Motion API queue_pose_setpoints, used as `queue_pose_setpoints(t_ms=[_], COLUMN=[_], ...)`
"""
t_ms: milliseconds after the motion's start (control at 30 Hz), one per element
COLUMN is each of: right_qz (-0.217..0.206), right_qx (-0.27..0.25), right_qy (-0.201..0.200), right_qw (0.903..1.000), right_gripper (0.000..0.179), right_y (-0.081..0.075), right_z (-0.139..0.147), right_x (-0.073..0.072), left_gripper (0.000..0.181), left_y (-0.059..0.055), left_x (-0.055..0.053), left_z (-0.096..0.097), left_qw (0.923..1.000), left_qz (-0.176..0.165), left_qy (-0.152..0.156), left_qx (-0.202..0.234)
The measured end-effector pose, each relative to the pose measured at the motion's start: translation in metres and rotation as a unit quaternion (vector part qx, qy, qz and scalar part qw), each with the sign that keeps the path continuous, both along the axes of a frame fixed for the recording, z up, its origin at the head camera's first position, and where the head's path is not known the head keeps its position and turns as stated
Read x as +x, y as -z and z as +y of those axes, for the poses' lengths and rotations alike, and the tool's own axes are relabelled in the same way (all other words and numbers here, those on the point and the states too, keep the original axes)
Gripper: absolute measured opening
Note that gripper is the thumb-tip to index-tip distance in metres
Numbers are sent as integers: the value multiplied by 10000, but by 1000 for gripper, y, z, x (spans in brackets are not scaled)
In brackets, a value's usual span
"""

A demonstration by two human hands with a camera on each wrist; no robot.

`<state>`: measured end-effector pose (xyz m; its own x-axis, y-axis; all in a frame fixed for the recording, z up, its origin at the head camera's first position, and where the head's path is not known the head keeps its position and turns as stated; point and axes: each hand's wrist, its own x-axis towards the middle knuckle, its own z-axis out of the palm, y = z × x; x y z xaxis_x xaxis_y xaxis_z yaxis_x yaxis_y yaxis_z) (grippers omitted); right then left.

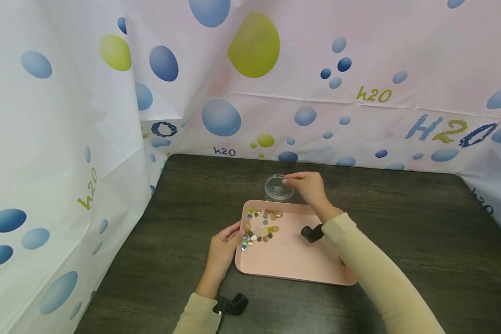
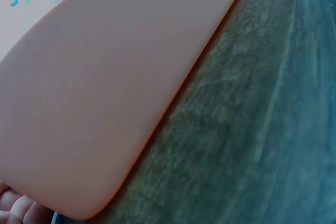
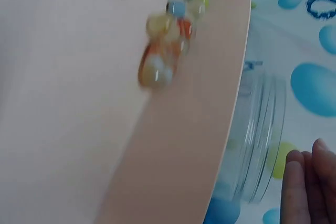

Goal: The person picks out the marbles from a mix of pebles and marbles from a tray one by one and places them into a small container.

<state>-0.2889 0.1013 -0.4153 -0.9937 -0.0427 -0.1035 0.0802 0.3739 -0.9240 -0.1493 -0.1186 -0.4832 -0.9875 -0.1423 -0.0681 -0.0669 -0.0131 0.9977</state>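
Observation:
A pink tray (image 1: 292, 257) lies on the dark table. Glass pebbles and beads (image 1: 263, 234) of several colours sit in its left part. My left hand (image 1: 221, 248) holds the tray's left edge; curled fingers (image 2: 21, 205) show at its corner in the left wrist view. Behind the tray stands a clear round container (image 1: 278, 195) with a small blue piece (image 1: 271, 188) visible through it. My right hand (image 1: 309, 188) reaches across the tray to the container's right rim. Its fingertips (image 3: 295, 157) are close together; whether something small is between them is hidden.
The dark wooden table (image 1: 409, 232) extends on both sides of the tray. A white sheet (image 1: 309, 55) with blue and green spots hangs along the back and left. Black wrist cameras (image 1: 235, 305) are strapped to both wrists.

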Motion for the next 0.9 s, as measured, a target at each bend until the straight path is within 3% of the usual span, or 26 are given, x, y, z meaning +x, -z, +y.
queue_pose_setpoints(t_ms=[100,300,400,500,733,900], right_qz=[25,69,-13,-150,-254,-360], right_qx=[-119,-71,53,117,503,640], right_qy=[-130,-513,-729,-939,-1102,-1194], right_qw=[9998,9986,9973,9954,9923,9901], right_gripper=[27,24,23,23,15,15], right_y=[-1,1,7,14,29,38], right_z=[-6,-23,-33,-41,-55,-61], right_x=[6,19,25,29,31,32], left_gripper=[36,38,38,37,37,37], left_y=[0,21,25,22,1,-1], left_x=[0,-7,-9,-8,-2,0], left_z=[-1,-4,-4,-4,0,0], left_qw=[10000,9999,9999,9999,9999,9998], left_qz=[15,37,37,9,79,94], left_qy=[18,1,-14,0,81,74], left_qx=[-2,139,143,157,122,147])
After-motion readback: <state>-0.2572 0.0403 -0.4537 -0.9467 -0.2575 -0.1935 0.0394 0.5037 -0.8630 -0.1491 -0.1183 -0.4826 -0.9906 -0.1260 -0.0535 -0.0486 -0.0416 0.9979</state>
